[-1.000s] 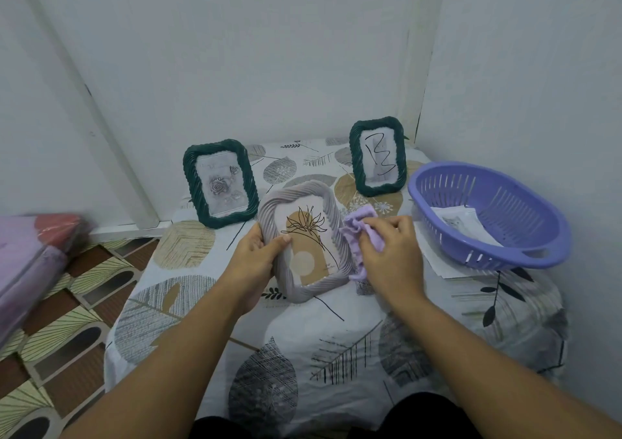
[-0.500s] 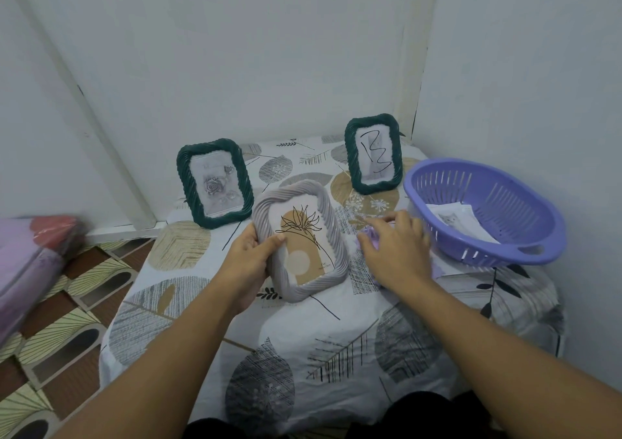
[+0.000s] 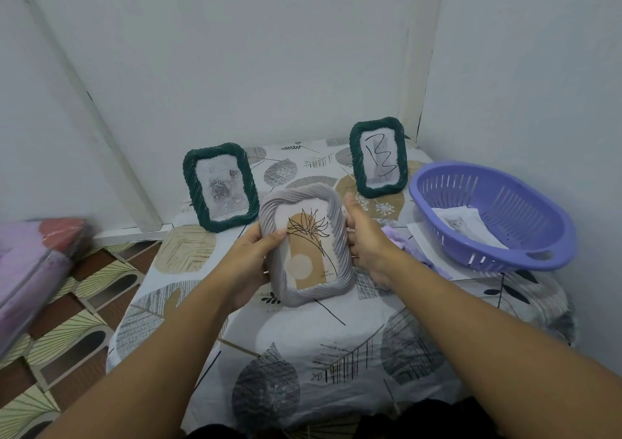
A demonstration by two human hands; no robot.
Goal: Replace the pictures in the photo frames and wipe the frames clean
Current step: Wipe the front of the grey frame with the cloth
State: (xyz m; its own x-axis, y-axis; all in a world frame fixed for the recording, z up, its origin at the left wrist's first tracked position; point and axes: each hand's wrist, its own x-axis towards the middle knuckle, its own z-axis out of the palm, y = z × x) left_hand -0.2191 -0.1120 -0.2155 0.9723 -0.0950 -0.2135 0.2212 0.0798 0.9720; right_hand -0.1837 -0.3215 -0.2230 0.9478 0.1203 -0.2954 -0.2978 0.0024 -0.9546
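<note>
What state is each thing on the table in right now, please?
grey frame: held up in both hands, picture in.
left hand: grips frame's left edge.
right hand: holds frame's right edge.
purple cloth: lying on the table.
green frames: standing upright.
purple basket: holds a cat picture.

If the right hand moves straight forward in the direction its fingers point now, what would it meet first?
Probably the right green frame. The right hand holds the grey frame by its right edge, fingers pointing up and away toward that green frame. Depth is unclear, so it might pass just left of it.
</note>
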